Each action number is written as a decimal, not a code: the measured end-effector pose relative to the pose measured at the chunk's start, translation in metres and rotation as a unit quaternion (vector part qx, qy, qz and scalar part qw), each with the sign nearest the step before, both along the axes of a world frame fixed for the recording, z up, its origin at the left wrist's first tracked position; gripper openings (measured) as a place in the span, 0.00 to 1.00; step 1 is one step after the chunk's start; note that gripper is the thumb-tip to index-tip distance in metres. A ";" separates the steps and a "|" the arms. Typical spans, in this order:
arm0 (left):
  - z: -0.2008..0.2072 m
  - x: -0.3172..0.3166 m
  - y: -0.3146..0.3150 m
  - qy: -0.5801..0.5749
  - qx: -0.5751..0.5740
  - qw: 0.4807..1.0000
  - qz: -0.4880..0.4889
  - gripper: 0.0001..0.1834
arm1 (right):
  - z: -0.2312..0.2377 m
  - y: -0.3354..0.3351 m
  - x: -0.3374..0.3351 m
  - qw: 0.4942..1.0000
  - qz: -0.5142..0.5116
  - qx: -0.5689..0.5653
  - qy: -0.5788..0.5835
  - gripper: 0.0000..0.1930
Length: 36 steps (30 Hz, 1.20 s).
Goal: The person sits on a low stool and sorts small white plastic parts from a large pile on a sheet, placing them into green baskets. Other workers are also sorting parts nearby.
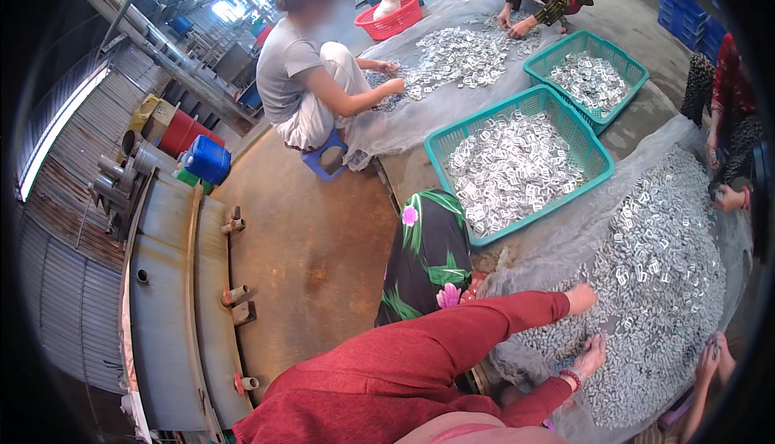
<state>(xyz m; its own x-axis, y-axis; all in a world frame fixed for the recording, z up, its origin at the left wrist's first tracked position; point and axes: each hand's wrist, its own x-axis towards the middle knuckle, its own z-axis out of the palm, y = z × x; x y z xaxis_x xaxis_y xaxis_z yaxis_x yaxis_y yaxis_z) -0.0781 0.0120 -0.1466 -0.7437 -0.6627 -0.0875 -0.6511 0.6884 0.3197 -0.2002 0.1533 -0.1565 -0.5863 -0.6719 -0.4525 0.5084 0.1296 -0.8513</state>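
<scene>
My left hand [580,299], in a red sleeve, is at the near-left edge of a spread pile of small grey metal pieces [666,282]. Its fingers look curled in, and what they hold is too small to make out. Just nearer to me, my right hand [592,355], with a red beaded bracelet on the wrist, is low over the same pile. Those fingers are drawn together; any piece in them cannot be made out. Brighter buckle-like pieces with slots [642,270] lie among the grey ones. A translucent sheet [525,282] lies under the pile.
Beyond my hands stand two green baskets [476,238] [643,73] of slotted metal pieces. Co-workers' hands [714,355] [731,198] are at the pile's right edge. A seated person [291,64] sorts another pile [460,56]. A red basket [404,20] and metal tank [165,307] stand farther off.
</scene>
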 end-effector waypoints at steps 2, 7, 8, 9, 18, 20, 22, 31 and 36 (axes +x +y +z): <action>-0.007 0.000 -0.005 -0.008 0.034 0.999 -0.010 0.11 | 0.008 0.003 0.001 1.000 0.016 -0.010 -0.019 0.17; 0.002 0.020 0.003 -0.004 0.038 0.998 -0.052 0.10 | 0.047 0.009 0.013 0.997 0.007 -0.047 -0.064 0.22; 0.003 0.024 0.009 0.020 0.019 0.998 -0.058 0.09 | 0.046 0.011 0.011 0.995 0.009 -0.056 -0.081 0.21; 0.004 0.027 0.013 0.035 0.005 0.998 -0.051 0.08 | 0.044 0.013 0.009 0.993 0.012 -0.064 -0.097 0.21; 0.007 0.026 0.000 0.027 0.030 0.999 -0.016 0.12 | 0.019 0.019 -0.008 0.988 -0.001 -0.081 -0.130 0.24; -0.001 0.031 0.012 0.005 0.020 0.999 -0.033 0.13 | 0.026 0.016 -0.003 0.994 -0.014 -0.034 -0.102 0.25; -0.008 0.029 0.026 -0.009 -0.041 0.998 -0.054 0.13 | 0.044 0.007 0.006 0.996 -0.027 0.011 -0.079 0.25; 0.017 0.027 0.048 -0.033 -0.052 0.997 -0.051 0.14 | -0.041 0.001 -0.025 0.803 0.233 0.249 0.488 0.15; 0.042 0.051 0.074 0.009 -0.026 0.995 -0.096 0.17 | -0.018 -0.005 0.013 0.754 0.230 0.292 0.542 0.17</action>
